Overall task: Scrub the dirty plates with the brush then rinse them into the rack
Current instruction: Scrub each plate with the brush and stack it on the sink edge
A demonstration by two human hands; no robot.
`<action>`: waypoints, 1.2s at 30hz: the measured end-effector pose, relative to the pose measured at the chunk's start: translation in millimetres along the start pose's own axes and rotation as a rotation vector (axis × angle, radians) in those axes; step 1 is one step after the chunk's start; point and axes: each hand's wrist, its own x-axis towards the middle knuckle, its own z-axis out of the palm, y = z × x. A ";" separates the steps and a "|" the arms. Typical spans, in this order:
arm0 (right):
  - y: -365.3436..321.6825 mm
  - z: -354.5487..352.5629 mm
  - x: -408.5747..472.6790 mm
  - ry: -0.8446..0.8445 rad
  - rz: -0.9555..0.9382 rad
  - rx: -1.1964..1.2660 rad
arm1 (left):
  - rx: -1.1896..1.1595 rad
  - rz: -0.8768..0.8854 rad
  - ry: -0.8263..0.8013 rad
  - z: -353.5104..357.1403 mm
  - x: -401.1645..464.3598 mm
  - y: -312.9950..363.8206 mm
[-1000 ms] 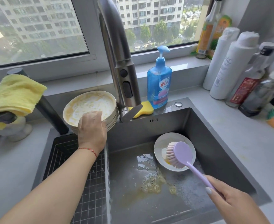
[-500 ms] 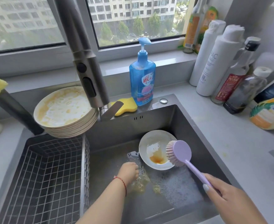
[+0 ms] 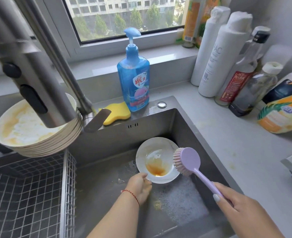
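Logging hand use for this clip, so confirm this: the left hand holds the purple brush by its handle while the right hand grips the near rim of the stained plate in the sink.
The hands are swapped. In the head view, the right hand holds the purple brush by its handle, while the left hand grips the near rim of the stained plate in the sink.

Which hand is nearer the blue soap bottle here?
Left. The left hand grips the plate's near rim, below the blue soap bottle. The right hand holds the brush handle, farther out toward the near right.
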 end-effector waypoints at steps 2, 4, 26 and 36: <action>3.2 1.7 2.2 -0.006 -0.002 0.006 | -0.081 -0.011 0.051 8.7 6.5 2.2; 7.2 2.1 3.5 0.002 -0.009 0.021 | -0.135 -0.020 0.071 14.2 11.0 2.7; 19.0 15.8 12.9 -0.027 0.028 -0.050 | 0.121 0.132 0.131 26.7 8.6 3.9; 18.6 14.8 12.8 -0.045 0.015 -0.028 | 0.167 0.159 0.277 32.5 11.1 5.4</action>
